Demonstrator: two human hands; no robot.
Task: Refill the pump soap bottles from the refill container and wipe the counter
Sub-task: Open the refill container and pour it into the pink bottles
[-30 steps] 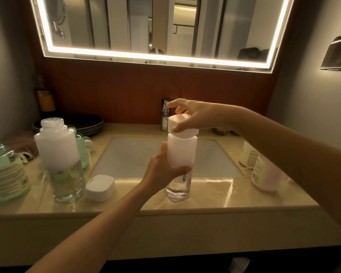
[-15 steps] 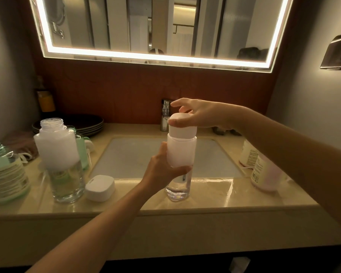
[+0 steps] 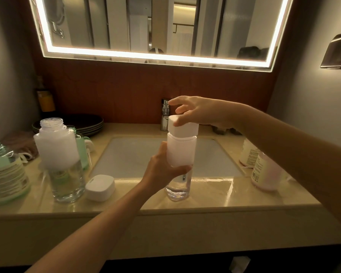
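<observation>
My left hand grips the middle of the pump bottle, which stands upright on the near strip of the counter, in front of the sink. My right hand sits over its white cap, fingers loose and lifted, with only the thumb touching the top. To the left stand an uncapped bottle, a loose lid just beside it, and a green-labelled container at the edge. Two labelled bottles stand on the right.
</observation>
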